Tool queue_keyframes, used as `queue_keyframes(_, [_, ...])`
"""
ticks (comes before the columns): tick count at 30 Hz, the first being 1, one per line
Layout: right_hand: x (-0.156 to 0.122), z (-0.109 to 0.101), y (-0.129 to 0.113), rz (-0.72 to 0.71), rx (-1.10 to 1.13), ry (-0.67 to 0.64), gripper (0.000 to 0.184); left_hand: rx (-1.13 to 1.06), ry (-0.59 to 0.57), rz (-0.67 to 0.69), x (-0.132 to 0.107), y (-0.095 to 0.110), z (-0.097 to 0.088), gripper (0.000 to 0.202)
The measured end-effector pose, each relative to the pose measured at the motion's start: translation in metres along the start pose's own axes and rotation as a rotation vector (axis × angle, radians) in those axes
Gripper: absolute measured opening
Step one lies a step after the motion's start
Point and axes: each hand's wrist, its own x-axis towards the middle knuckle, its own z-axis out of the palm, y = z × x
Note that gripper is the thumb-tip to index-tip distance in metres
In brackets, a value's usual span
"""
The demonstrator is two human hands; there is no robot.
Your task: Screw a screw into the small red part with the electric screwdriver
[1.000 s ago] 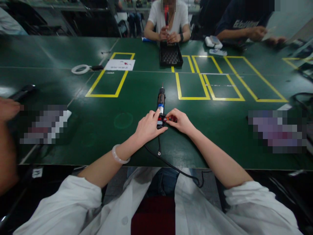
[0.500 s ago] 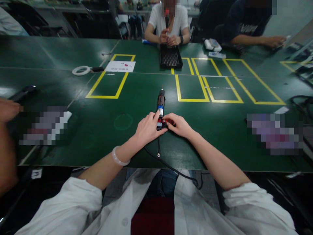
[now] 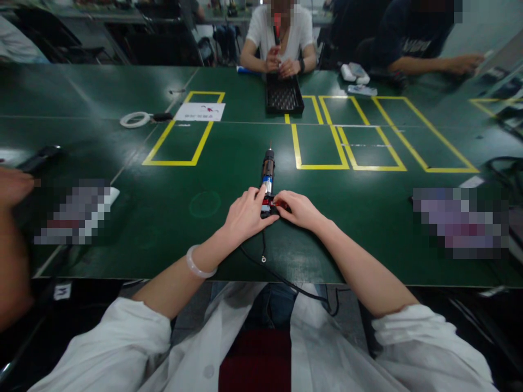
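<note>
An electric screwdriver with its rear housing opened lies on the green table, bit pointing away from me. Silver, blue and red inner parts show along its rear half. My left hand grips that rear half from the left, fingers on top and thumb across the near end. At the right side, my right hand has its thumb and fingers pinched close to the red part; what is between them is too small to make out. A thin lead with a ring terminal hangs toward me, beside a black cable running over the table edge.
Yellow taped rectangles mark the table ahead. A printed sheet and a white coil lie ahead left. Across sits a person behind a black tray. Blurred-out items flank me; another person's arm is at far left.
My right fingers have shifted slightly at the red part. My left hand and the screwdriver stay in place, apart from a slight shift of the view.
</note>
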Motion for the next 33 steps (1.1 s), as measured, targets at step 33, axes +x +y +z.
queue_keyframes(33, [0.000,0.003,0.005,0.114,0.188,0.038,0.041,0.187,-0.114,-0.304,0.027,-0.164,-0.025,0.072])
